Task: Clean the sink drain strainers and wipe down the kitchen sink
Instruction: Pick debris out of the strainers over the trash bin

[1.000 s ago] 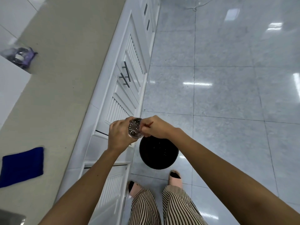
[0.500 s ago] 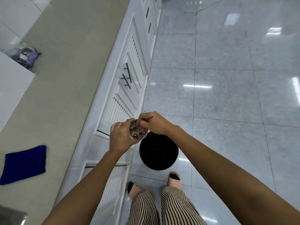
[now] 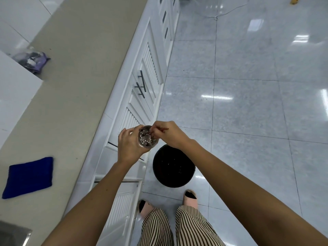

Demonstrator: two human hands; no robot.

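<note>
Since a second ago the perforated round steel strainer cup has tipped its mouth toward me. My left hand curls round it. At its 3 o'clock my right hand pinches a thin reddish stick, fingertips in the cup. The round black bin lies at 5 o'clock.

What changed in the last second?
The right hand, pinching a thin red stick, has moved its fingers from beside the strainer into its cup, which now tilts more open toward the camera. Unchanged: the left hand grips the strainer near the black bin; blue cloth on the counter.
</note>
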